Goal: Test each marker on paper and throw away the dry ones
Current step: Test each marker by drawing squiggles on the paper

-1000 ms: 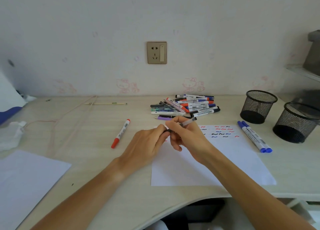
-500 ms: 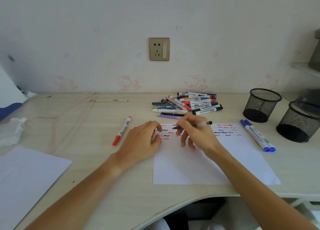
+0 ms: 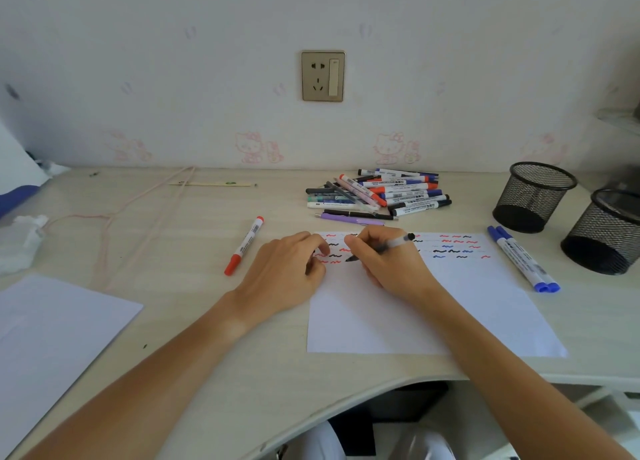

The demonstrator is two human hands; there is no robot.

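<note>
Since half a second ago, the right hand (image 3: 388, 262) has brought the pen lower and more to the left on the paper (image 3: 433, 307), so its dark tip now touches the sheet beside the red and black squiggles near the top left corner. From the head view, this hand pinches the marker (image 3: 381, 248) between thumb and fingers, barrel slanting up to the right. The left hand (image 3: 287, 272) rests on the paper's left edge with its fingers curled; something dark shows under them, perhaps the cap, but I cannot tell for sure. To do the stroke well, I think the left hand should press the sheet flat while the right draws a short wavy line on a blank place, so a weak line is easy to judge. The marker pile (image 3: 377, 192) lies just beyond the paper, two blue markers (image 3: 523, 258) at its right, one red marker (image 3: 244, 244) left on the surface (image 3: 173, 251), and the mesh cups (image 3: 533, 196) well apart on the right.
</note>
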